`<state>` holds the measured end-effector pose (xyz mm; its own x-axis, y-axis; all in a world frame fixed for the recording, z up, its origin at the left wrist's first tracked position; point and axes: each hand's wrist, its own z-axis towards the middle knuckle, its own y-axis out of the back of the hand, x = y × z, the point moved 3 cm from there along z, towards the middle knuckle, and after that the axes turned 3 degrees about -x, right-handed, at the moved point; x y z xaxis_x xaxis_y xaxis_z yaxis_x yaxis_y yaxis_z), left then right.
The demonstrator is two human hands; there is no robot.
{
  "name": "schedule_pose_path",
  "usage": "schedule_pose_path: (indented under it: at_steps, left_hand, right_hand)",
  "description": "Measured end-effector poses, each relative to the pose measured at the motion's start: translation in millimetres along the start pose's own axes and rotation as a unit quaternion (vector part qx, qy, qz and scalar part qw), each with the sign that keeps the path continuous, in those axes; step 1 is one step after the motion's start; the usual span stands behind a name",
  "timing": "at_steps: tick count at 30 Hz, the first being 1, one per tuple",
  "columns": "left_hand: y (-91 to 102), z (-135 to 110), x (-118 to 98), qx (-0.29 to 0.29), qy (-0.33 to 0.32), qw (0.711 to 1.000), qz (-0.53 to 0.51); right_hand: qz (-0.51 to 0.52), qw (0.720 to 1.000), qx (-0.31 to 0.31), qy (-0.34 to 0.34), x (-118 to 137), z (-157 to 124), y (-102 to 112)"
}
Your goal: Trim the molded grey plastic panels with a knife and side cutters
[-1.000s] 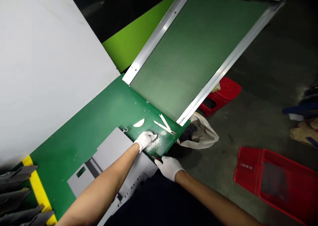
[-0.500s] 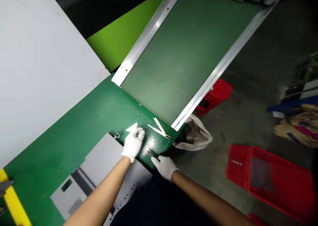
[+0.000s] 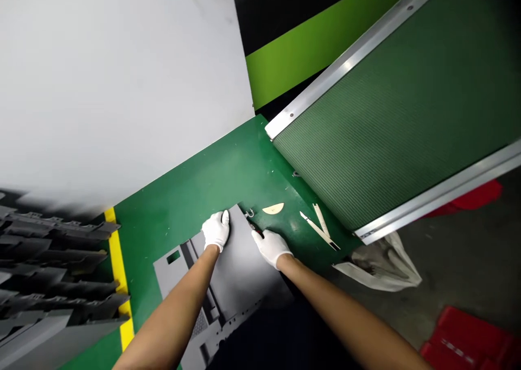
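A grey plastic panel [image 3: 240, 272] with cut-outs and a row of small holes lies on the green tabletop in front of me. My left hand [image 3: 216, 230], in a white glove, grips its far edge, fingertips partly hidden. My right hand [image 3: 272, 246], also gloved, is closed round a small dark tool with a bit of red [image 3: 255, 228], held against the panel's right edge by a small hook-shaped part [image 3: 249, 213]. Most of the tool is hidden by the hand. Beyond lie a cream half-round piece [image 3: 273, 209], a pale-handled craft knife [image 3: 319, 231] and a pale strip [image 3: 321, 220].
A ribbed green conveyor belt [image 3: 391, 109] with metal rails slopes away at the right. Under it hangs a whitish bag [image 3: 382, 264], with a red bin [image 3: 468, 340] on the floor. Stacked grey parts [image 3: 52, 272] stand left, past a yellow strip [image 3: 122, 283]. A white board [image 3: 122, 82] borders the table.
The view has swung left, bringing the stacked parts in. My left hand has moved from the bare tabletop onto the panel. My right hand has brought the tool to the panel's edge.
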<state>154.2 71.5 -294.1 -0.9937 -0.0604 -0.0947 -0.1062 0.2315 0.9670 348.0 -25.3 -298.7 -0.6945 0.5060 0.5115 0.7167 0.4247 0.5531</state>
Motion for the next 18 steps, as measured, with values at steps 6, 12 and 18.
schedule_pose_path:
  at_steps: [6,12,18]
  left_hand:
    - [-0.1,0.3,1.9,-0.011,-0.008,1.000,-0.012]
    - [-1.5,0.5,1.2,-0.024,-0.011,1.000,-0.018]
    - [-3.8,1.1,2.2,-0.030,-0.014,0.999,-0.025]
  right_hand:
    - [-0.024,1.000,0.008,-0.003,7.2,15.5,1.7]
    - [-0.044,0.999,0.000,0.010,5.7,17.1,3.0]
    - [-0.041,0.999,-0.006,0.003,3.2,20.5,-0.1]
